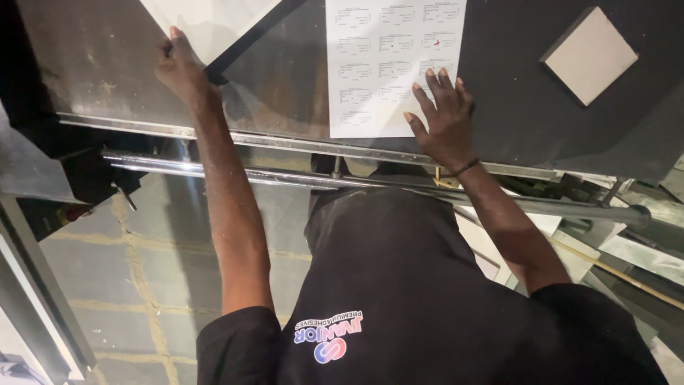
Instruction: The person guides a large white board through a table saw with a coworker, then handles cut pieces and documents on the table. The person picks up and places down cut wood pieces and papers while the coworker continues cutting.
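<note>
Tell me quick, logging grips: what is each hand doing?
Left hand: closed on the black strip.
Right hand: open, flat on the printed sheet.

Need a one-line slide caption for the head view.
Left hand grips a black bar; right hand presses a printed sheet on a metal table.

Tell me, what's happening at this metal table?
A person in a black shirt leans over a metal worktable. The right hand presses flat on a white printed sheet. The left hand grips the corner of a large pale panel with a black edge. A small square tile lies apart to the right.
</note>
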